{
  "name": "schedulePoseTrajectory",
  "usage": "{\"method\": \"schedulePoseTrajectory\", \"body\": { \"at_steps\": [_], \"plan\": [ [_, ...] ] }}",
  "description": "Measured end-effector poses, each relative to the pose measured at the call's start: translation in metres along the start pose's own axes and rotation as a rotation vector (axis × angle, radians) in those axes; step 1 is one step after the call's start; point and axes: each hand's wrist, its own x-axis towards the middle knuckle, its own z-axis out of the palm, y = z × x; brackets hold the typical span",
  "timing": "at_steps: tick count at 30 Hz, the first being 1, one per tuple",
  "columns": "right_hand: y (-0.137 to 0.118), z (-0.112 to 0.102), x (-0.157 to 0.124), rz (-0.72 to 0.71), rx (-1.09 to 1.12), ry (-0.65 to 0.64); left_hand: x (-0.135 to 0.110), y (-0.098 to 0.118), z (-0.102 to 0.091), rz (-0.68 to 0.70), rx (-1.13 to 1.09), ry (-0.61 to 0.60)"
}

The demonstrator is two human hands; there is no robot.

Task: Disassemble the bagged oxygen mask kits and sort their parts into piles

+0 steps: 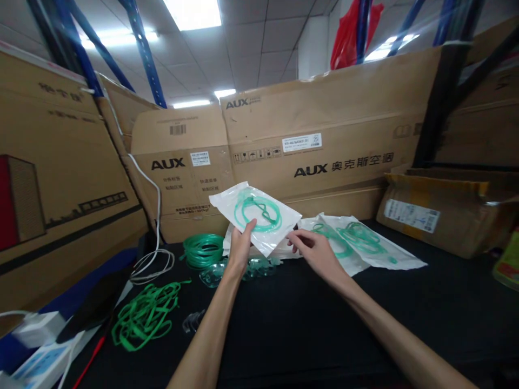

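Note:
My left hand (pixel 240 246) grips the near edge of a white plastic pouch (pixel 254 214) that holds coiled green tubing and lifts it above the black table (pixel 308 319). To its right, my right hand (pixel 314 249) hovers just under the pouch's right corner, fingers curled in a loose pinch; I cannot make out whether they touch it. Behind the right hand lie more sealed pouches (pixel 365 243) with green tubing. Beneath the lifted pouch rest clear masks (pixel 251 267).
A coil of green tubing (pixel 201 250) and a heap of green straps (pixel 144 319) lie at the left. White cables (pixel 156 259) hang near them. Large cardboard boxes (pixel 324 146) wall the back; another box (pixel 438 216) sits at the right. White packets (pixel 36 335) lie at bottom left.

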Motion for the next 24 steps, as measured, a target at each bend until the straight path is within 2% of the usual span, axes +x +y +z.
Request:
{"method": "schedulePoseTrajectory", "body": {
  "at_steps": [4,8,12,24],
  "plan": [
    [0.014,0.014,0.001,0.088,0.140,0.054,-0.001,-0.006,-0.002,0.028,0.030,-0.027],
    [0.019,0.012,-0.002,0.169,0.289,0.116,-0.004,-0.007,0.000,0.017,0.039,-0.080],
    [0.020,0.013,-0.003,0.250,0.438,0.123,-0.007,-0.004,0.001,0.035,0.025,-0.120],
    [0.026,0.019,-0.004,0.330,0.725,0.150,-0.010,-0.003,-0.003,0.069,0.001,-0.295]
  ]
}}
